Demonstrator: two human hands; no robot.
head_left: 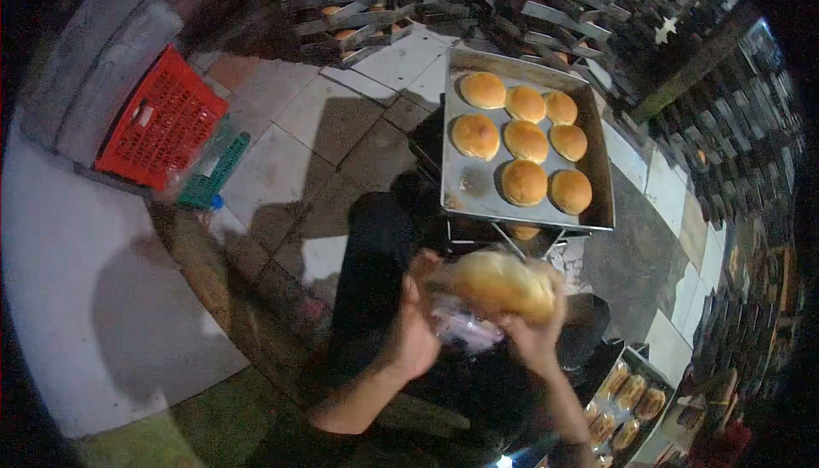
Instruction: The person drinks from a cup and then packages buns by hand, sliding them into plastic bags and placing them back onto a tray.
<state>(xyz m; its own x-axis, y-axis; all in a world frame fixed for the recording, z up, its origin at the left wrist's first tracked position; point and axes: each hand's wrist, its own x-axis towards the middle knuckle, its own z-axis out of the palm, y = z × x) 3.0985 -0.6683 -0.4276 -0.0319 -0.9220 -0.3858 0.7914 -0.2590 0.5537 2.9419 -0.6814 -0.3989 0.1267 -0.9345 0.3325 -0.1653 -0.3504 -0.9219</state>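
Note:
A golden bread bun [499, 282], blurred by motion, is held between my two hands in front of my lap. My left hand [418, 323] is at its left end, and my right hand [539, 323] grips its right end. Just below the bun, between the hands, is a clear, purplish plastic wrapper [467, 330]; how it meets the fingers is too blurred to tell. Beyond my hands stands a square metal tray [473, 203] with several round browned buns [525, 182] in it.
At the lower right, a second tray [653, 442] holds several wrapped buns [631, 391]. A red basket [162, 122] and a green basket [217, 169] are at the left. Stacked trays [546, 24] line the back and right side. Tiled floor [290, 161] lies between.

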